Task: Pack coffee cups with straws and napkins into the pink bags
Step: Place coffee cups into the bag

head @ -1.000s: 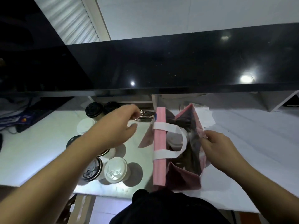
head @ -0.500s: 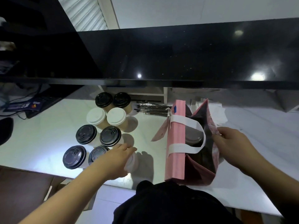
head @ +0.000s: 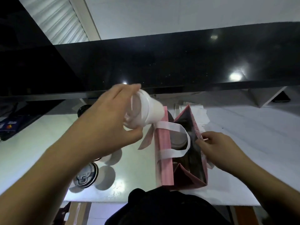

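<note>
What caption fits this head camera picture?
Left hand carries a tilted white-lidded paper cup toward the open pink paper bag held by the right hand.

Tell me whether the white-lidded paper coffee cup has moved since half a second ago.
Yes. The white-lidded paper coffee cup, gripped by the left hand, has risen off the white counter and now hangs tilted beside the open pink paper bag.

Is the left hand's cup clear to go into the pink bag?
Probably yes: the right hand holds the pink bag open, though its white handle crosses the mouth under the cup.
</note>
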Demonstrator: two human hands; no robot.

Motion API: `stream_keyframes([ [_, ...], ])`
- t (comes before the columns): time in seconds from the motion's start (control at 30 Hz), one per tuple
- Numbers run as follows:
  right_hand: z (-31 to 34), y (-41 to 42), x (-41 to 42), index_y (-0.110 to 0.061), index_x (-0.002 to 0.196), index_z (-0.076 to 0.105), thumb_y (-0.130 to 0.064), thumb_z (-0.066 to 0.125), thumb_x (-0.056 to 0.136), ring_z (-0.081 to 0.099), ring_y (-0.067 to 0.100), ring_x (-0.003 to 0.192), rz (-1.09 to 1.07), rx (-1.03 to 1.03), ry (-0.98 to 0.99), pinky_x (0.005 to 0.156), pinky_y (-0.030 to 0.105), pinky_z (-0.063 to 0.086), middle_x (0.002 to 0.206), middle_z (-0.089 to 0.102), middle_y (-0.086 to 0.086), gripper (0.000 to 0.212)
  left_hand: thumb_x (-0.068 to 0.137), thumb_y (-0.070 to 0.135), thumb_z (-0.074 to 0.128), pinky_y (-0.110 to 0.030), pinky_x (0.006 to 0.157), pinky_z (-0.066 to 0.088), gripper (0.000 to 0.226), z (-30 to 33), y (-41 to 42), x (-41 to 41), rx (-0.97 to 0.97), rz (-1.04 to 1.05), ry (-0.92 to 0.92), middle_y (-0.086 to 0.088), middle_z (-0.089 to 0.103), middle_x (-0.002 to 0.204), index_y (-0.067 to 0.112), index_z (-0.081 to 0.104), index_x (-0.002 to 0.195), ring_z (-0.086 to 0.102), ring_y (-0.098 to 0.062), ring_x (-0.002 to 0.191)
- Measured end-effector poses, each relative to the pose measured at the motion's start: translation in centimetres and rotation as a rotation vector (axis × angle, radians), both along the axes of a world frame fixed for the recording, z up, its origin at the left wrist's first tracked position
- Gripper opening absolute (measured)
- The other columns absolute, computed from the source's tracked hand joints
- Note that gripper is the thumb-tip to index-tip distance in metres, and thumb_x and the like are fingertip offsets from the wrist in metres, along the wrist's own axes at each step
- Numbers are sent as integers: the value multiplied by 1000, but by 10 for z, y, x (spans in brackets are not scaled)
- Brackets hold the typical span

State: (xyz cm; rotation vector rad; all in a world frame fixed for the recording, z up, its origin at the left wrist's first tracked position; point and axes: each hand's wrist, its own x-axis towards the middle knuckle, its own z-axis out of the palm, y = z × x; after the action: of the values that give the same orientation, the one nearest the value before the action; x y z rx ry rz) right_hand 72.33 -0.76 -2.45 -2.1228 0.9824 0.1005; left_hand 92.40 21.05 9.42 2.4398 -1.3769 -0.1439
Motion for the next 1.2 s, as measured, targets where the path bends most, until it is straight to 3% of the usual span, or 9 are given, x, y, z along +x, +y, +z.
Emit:
stream_keyframes([
  [0.07, 1, -2, -4, -35, 88, 68, -47, 54, 98, 69, 0, 58, -3, 9, -17, 42, 18, 49, 69, 73, -15, 20, 66, 63, 60, -28, 94, 39, 99, 12, -27, -15, -38, -83, 11, 21, 33, 152, 44, 23, 155, 42, -5, 130],
  [0.2, 6, -5, -14, -43, 81, 63, -71, 44, 83, 70, 3, 60, -11, 19, -30, 47, 23, 54, 68, 73, -23, 34, 75, 54, 74, -22, 97, 30, 102, -4, -78, -42, 88, -257, -23, 14, 35, 158, 34, 21, 160, 38, -10, 138],
  [0.3, 5, -10, -21, -38, 84, 67, -53, 51, 86, 68, -2, 67, -9, 5, -25, 49, 26, 55, 71, 69, -32, 22, 76, 55, 79, -24, 85, 35, 97, -26, -102, -50, 256, -317, -14, 7, 45, 150, 30, 31, 155, 46, -15, 125],
  [0.4, 6, -12, -26, -24, 90, 72, -38, 54, 91, 68, 2, 70, -30, 8, -30, 58, 39, 58, 76, 73, -19, 22, 76, 55, 78, -32, 77, 45, 82, -47, -115, -57, 392, -388, 11, 3, 54, 137, 26, 44, 144, 53, -18, 111],
  [0.5, 6, -11, -27, -14, 97, 73, -41, 53, 96, 69, 19, 66, -24, -15, -25, 65, 48, 60, 76, 76, -1, 33, 75, 56, 78, -34, 77, 46, 72, -71, -122, -63, 453, -436, -13, 4, 58, 128, 25, 50, 133, 58, -19, 109],
  [0.6, 7, -11, -29, -22, 94, 73, -61, 45, 91, 70, 18, 65, -18, 1, -48, 66, 49, 61, 76, 76, -2, 49, 73, 59, 80, -36, 78, 52, 63, -93, -126, -62, 504, -462, 10, 6, 60, 116, 28, 53, 120, 62, -20, 102],
  [0.73, 1, -13, -31, -25, 99, 74, -50, 50, 98, 72, 17, 74, -5, -5, -64, 72, 48, 61, 84, 78, -2, 35, 76, 42, 82, -38, 72, 56, 49, -120, -123, -61, 554, -525, -26, 6, 57, 98, 26, 51, 111, 64, -22, 94],
  [1.0, -5, -14, -32, -14, 97, 72, -33, 54, 101, 72, 25, 76, 16, 0, -70, 71, 50, 59, 83, 77, 5, 27, 79, 29, 86, -45, 92, 55, 68, -159, -117, -63, 612, -618, -144, -6, 48, 128, 15, 53, 137, 52, -27, 114],
  [1.2, -4, -14, -33, -23, 92, 73, -32, 55, 100, 68, 16, 69, 27, -13, -74, 67, 43, 57, 77, 75, -5, 21, 86, 18, 76, -35, 82, 47, 57, -184, -112, -68, 543, -636, -177, -10, 49, 129, 10, 52, 138, 51, -29, 113],
])
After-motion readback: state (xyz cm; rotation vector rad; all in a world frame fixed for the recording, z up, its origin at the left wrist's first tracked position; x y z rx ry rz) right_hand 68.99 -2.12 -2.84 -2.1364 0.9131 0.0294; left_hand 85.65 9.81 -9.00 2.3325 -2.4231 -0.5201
